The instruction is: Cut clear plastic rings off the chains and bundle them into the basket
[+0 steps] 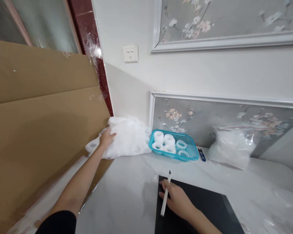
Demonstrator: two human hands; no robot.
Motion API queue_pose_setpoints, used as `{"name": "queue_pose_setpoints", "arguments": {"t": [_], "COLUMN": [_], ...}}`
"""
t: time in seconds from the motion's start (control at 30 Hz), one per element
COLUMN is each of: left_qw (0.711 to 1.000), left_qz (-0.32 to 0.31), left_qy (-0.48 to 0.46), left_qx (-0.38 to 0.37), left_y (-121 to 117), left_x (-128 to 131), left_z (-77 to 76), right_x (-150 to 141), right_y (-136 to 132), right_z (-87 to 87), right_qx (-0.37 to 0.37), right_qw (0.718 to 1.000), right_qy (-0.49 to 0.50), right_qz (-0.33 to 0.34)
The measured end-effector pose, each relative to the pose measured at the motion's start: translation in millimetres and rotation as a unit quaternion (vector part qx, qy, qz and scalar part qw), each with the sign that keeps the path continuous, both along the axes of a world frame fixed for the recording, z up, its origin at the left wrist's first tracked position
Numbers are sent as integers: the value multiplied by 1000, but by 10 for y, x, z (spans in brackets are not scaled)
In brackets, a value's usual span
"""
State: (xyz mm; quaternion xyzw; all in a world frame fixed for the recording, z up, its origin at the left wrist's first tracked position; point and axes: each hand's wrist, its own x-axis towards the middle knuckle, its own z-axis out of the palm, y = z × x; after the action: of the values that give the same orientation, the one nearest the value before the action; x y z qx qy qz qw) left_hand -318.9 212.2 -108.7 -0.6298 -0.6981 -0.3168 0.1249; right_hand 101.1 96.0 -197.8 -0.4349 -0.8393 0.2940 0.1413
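My left hand (106, 139) reaches to the left side of a heaped white plastic bag (129, 138), its thumb stretched out and its other fingers partly hidden. Beside its wrist, a white ring (92, 146) shows at the bag's left end. My right hand (177, 198) is closed on a slim white pen (165, 198) whose dark tip points up and away. Under that hand lies a flat black board (205, 204). A turquoise basket (172, 155) behind it holds several white rolls (158, 136) and a few translucent rings (181, 144).
Small blue thread snips (202, 155) lie right of the basket. A clear zip bag (231, 149) with white contents leans against the framed flower picture (200, 118). Large cardboard (44, 130) stands along the left. Clear plastic (283, 201) lies at the right on the white table (127, 195).
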Motion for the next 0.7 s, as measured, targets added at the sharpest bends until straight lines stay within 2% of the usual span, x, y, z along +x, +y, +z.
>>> {"name": "queue_pose_setpoints", "arguments": {"t": [0.13,0.23,0.33,0.53,0.7], "left_qw": [998,999,999,998,995], "left_qz": [59,50,34,55,76], "left_qy": [-13,-2,9,-7,-42], "left_qx": [16,16,11,16,46], "left_y": [-192,-334,-370,-111,76], "left_x": [-24,18,54,30,5], "left_z": [-26,-35,-41,-61,-30], "right_x": [-209,-462,-784,-1343,-1582], "right_y": [1,39,84,28,-9], "right_z": [80,159,248,416,384], "right_qx": [-10,-18,-33,-83,-97], "right_qw": [1000,998,988,949,940], "right_qy": [11,52,143,294,316], "right_qz": [15,36,50,79,88]}}
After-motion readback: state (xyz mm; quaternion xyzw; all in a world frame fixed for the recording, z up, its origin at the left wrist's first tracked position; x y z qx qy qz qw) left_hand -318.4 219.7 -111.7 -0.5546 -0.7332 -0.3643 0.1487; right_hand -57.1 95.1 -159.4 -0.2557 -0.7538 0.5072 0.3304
